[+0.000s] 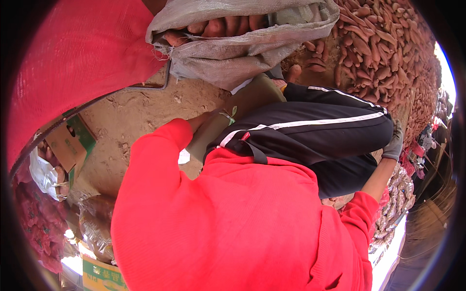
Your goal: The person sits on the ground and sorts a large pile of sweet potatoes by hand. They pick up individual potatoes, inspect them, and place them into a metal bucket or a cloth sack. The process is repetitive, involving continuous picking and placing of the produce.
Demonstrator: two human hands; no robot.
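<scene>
My left hand (200,120), bare at the wrist, reaches to an olive-green pad (251,95) beside my thigh. Its fingers are hidden, so their grip cannot be told. A light green tie (231,115) is knotted on the pad. My right hand (394,142), in a grey glove, lies against my bent knee in black trousers (327,125) and holds nothing visible. Ahead of me a grey woven sack (233,58) gapes wide, with reddish sweet potatoes (214,27) inside its mouth.
A large heap of sweet potatoes (386,54) covers the ground at upper right. Red mesh fabric (80,47) spreads across the upper left. Below it stand an open carton (67,145) and a white bag (43,174) with produce. Filled clear plastic bags (96,225) lie at lower left.
</scene>
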